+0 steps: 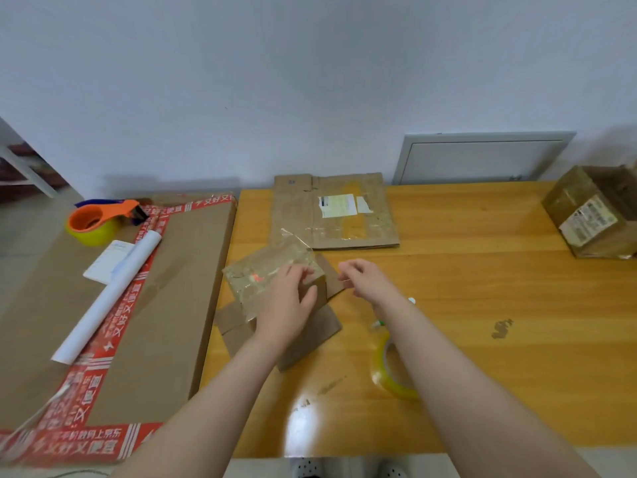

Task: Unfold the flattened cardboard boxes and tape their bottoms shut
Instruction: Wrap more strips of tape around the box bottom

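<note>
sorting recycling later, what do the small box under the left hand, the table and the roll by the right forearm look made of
small box: brown cardboard, matte, partly under glossy clear tape that glints. table: wood or wood-look laminate, grain lines, shiny glare. tape roll: translucent yellowish plastic film, seemingly.

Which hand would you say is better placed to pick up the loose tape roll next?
The right hand: the tape roll lies beside its forearm, while the left hand grips the small box.
</note>
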